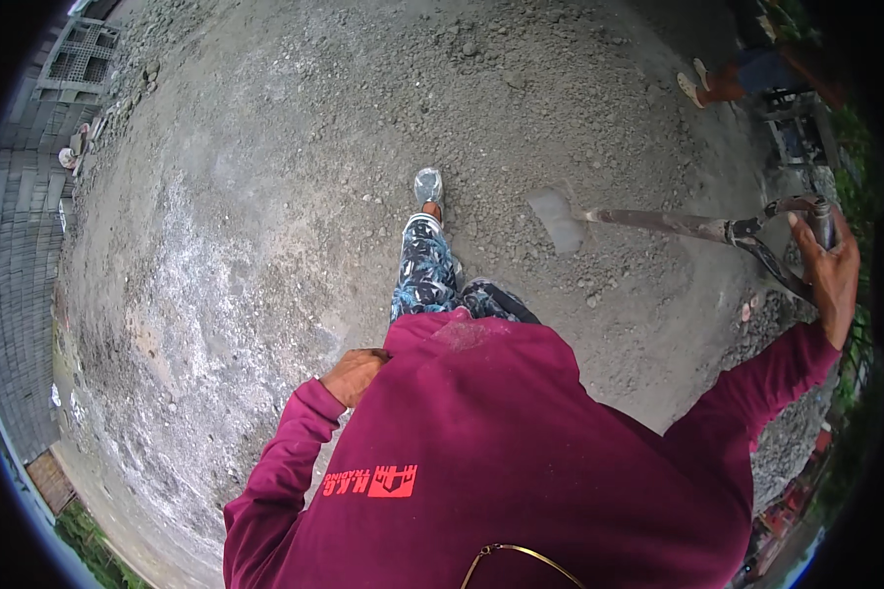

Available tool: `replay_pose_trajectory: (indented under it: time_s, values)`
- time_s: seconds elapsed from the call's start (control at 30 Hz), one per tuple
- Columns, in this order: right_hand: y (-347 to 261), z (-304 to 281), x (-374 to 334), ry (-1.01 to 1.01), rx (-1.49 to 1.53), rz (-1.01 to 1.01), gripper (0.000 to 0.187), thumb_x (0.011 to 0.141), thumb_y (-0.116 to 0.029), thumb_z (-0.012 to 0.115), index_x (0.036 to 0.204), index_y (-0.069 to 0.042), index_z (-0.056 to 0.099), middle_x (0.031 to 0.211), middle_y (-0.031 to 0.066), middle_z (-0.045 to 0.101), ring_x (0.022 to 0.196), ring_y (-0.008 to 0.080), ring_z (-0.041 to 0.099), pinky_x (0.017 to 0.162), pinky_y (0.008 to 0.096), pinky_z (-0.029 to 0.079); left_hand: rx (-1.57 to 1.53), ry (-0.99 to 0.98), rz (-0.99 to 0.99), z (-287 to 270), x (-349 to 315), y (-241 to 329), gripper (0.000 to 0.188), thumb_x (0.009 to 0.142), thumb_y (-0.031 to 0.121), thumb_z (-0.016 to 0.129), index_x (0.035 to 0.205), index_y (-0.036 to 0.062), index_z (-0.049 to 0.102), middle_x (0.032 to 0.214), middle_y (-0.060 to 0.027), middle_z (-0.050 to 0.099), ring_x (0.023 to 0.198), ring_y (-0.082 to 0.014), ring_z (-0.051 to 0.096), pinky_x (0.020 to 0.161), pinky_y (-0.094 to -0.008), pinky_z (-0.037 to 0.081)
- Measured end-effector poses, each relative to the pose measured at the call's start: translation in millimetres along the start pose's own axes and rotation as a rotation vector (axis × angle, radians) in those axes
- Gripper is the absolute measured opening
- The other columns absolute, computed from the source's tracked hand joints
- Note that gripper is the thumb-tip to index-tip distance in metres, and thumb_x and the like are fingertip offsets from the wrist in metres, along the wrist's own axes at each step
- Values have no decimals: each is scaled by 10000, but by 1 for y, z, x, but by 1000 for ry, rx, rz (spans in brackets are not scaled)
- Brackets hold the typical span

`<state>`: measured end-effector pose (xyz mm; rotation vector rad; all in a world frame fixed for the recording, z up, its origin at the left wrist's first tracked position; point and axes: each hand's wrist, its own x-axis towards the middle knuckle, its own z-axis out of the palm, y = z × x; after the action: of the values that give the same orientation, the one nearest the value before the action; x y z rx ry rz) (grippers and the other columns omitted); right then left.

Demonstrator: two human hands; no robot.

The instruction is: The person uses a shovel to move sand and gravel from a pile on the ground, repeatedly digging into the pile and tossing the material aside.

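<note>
At the right, my right hand (833, 267) is closed around the grip of a shovel (663, 223). The shovel's dark shaft runs leftward from its split handle, and its flat pale blade (557, 220) rests on the gravelly ground in front of me. My left hand (357, 375) is down by my left hip, against the edge of my maroon sweatshirt (521, 432). Its fingers are mostly hidden there, so I cannot tell whether they hold the cloth.
Loose grey gravel (481, 88) covers the ground ahead, with a whitish powdery patch (196, 265) to the left. A grey block wall (20, 265) lines the left side. Another person's legs (722, 83) in light shoes show at the upper right. Greenery borders the right rim.
</note>
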<state>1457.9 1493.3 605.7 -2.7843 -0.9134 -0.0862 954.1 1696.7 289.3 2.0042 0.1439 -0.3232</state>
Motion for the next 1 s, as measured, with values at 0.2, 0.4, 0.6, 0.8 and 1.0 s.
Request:
replay_pose_trajectory:
  time_s: [0.2, 0.4, 0.6, 0.8, 1.0]
  values:
    - [-15, 43, 77, 37, 95, -99, 197, 825, -155, 671, 972, -23, 658, 827, 65, 672, 738, 133, 567, 691, 296, 450, -18, 20, -88, -32, -12, -41, 302, 687, 312, 662, 886, 92, 605, 841, -150, 633, 883, -385, 603, 743, -458, 492]
    - [32, 227, 187, -126, 13, 104, 347, 661, -190, 712, 991, -84, 691, 891, 111, 711, 834, 307, 667, 748, 404, 488, -22, 53, -66, -106, -29, -103, 227, 701, 227, 658, 891, 114, 607, 785, -132, 625, 817, -364, 622, 695, -435, 500]
    - [84, 232, 269, -590, -599, 590, 1177, 426, -246, 947, 1428, -59, 359, 1409, 166, 464, 1284, 302, 472, 1043, 418, 432, -303, 75, -478, -248, -48, -182, 244, 756, 273, 678, 769, 51, 581, 705, -76, 596, 723, -192, 618, 646, -342, 477]
    - [-204, 311, 316, -155, -224, 288, 678, 678, -184, 806, 1269, -24, 515, 1196, 168, 583, 1096, 320, 591, 900, 442, 485, -90, 411, -908, -455, -109, -229, 597, 783, 629, 653, 792, 34, 601, 745, -140, 642, 783, -302, 655, 698, -401, 500]
    - [-404, 532, 303, -1010, 429, 464, 359, 762, -161, 757, 1067, -39, 612, 848, 116, 698, 657, 220, 689, 559, 358, 524, -51, 1070, -717, -705, -8, -324, 585, 830, 596, 600, 857, 13, 629, 770, -195, 642, 752, -378, 627, 654, -446, 474]
